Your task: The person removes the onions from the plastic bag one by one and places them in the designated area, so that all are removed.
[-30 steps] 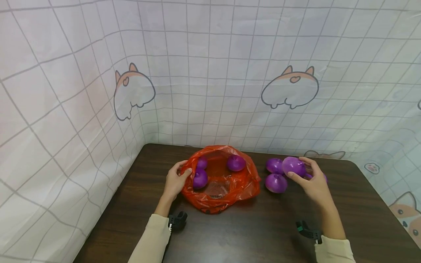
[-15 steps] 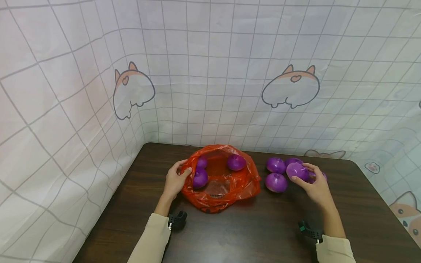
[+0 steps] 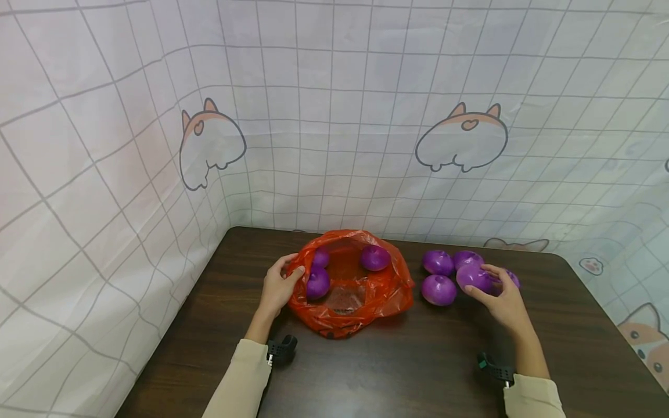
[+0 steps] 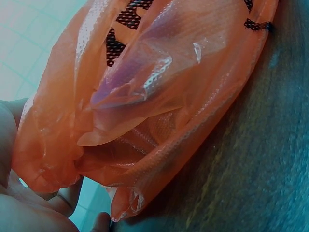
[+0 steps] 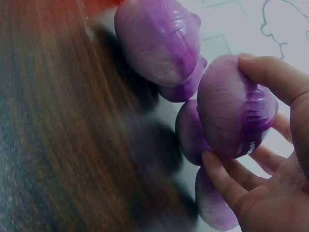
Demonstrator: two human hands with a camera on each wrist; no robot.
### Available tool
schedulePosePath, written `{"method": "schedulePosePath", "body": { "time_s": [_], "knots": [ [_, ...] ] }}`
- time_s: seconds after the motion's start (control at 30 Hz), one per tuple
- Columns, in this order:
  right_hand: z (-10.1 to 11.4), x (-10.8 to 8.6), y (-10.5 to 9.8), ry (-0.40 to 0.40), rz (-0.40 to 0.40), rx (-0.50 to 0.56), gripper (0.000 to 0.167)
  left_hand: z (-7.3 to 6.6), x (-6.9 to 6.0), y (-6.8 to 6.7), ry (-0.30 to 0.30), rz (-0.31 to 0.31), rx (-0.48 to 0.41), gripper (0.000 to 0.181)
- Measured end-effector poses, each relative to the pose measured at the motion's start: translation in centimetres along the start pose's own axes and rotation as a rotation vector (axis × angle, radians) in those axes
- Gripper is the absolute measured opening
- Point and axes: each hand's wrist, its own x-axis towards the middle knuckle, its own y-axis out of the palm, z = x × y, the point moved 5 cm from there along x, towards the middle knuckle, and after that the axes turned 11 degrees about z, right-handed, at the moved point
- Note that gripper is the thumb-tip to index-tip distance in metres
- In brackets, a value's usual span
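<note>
My left hand (image 3: 277, 288) grips the left rim of a red plastic bag (image 3: 389, 305), which stands with its mouth wide. Inside lie several purple onions: two by the left wall, one (image 3: 375, 258) at the back right. In the left wrist view the bag's translucent side (image 4: 159, 96) fills most of the picture, and an onion shows dimly through it. Right of the bag, my right hand (image 3: 506, 299) holds a purple onion (image 3: 473, 279) between thumb and fingers. In the right wrist view that onion (image 5: 234, 108) appears held just off the other onions; any contact is unclear.
Loose purple onions (image 3: 439, 290) cluster at the right, two at the back and one partly behind my right hand. The dark wooden table (image 3: 381, 371) ends at a white gridded cloth (image 3: 334, 116) behind and on the left.
My right hand has lowered the onion and shifted it slightly right, uncovering another onion behind it. The left hand and the bag have stayed in place.
</note>
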Motion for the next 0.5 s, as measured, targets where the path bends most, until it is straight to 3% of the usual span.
{"method": "schedulePosePath", "body": {
  "time_s": [0.5],
  "knots": [
    [-1.8, 0.2, 0.1, 0.007, 0.033, -0.034, 0.076, 0.1, 0.0, 0.0, -0.009, -0.002, 0.003, 0.041]
  ]
}}
